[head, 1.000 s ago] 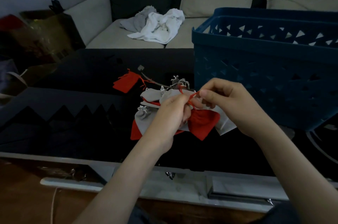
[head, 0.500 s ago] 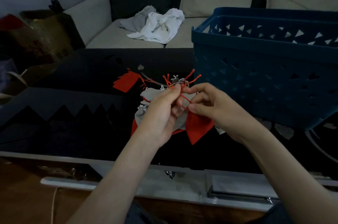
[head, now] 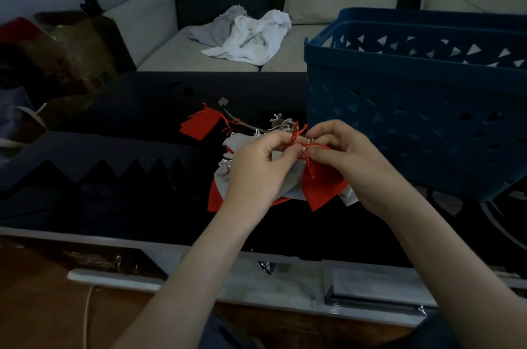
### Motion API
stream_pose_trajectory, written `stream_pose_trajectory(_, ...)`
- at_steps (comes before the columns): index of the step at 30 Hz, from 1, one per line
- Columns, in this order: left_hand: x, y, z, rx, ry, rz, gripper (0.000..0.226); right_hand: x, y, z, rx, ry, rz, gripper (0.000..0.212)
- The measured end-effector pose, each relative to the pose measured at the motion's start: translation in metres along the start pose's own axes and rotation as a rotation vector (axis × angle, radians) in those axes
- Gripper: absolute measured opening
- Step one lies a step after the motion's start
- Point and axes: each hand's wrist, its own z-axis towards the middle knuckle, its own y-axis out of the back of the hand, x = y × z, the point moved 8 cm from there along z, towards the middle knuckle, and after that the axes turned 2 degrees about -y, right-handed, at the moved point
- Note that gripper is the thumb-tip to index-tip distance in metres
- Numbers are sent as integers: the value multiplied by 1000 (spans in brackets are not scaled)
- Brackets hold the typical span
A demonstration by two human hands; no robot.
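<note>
Pouch: the red pouch (head: 322,189) hangs by its gathered neck between the two hands, above a pile of grey pouches (head: 225,177) on the dark surface (head: 128,177); one corner points down.
Cord: the red drawstring (head: 298,139) loops up from the neck; loose ends stick out above and to the right of the fingers.
Left hand: the left hand (head: 256,171) has thumb and forefinger pinched on the cord at the neck.
Right hand: the right hand (head: 350,160) is close against the left, fingers curled and nipping the cord from the other side.
Handling: it looks like thin, limp cloth; very light, not fragile; the cord is fine and probably slips through a loose pinch.
Where to hold: best at the cord close to the neck; gripping the body would only crumple it.
Nearby: a blue basket (head: 413,109) stands just beside the right hand; a second red pouch (head: 199,126) lies flat further back.
</note>
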Motion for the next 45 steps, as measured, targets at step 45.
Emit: stream_pose_trajectory(45, -11, -13, 0, -33, -144, 324, 6, 2, 8, -3, -26, -22, -382, 30)
